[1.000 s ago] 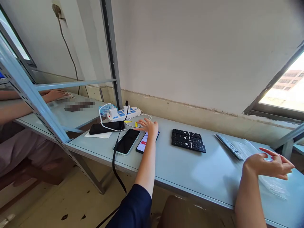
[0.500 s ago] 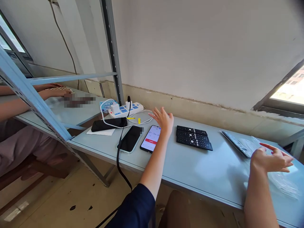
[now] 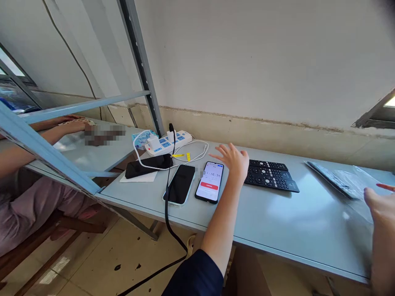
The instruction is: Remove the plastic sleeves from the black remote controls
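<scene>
My left hand (image 3: 233,159) hovers over the desk with its fingers spread and nothing in them. It is between a lit phone (image 3: 210,182) showing a running timer and several black remote controls (image 3: 271,176) lying side by side. At the right edge of the view is my right hand (image 3: 381,203), partly cut off, its visible fingers stretched out and holding nothing I can see. Close to it lies another dark, flat item (image 3: 331,179) with clear plastic wrapping (image 3: 361,181) on and beside it.
A dark-screened phone (image 3: 179,185), a black phone-like slab (image 3: 148,165) on white paper and a white power strip (image 3: 169,143) with cables occupy the desk's left end. A black cord (image 3: 169,222) hangs over the front edge. Beyond the metal frame (image 3: 46,137), another person's arms (image 3: 58,131) rest on a table.
The view has turned left, so the desk items appear shifted rightward. My left hand has moved off the lit phone toward the remotes. My right hand is now partly out of view.
</scene>
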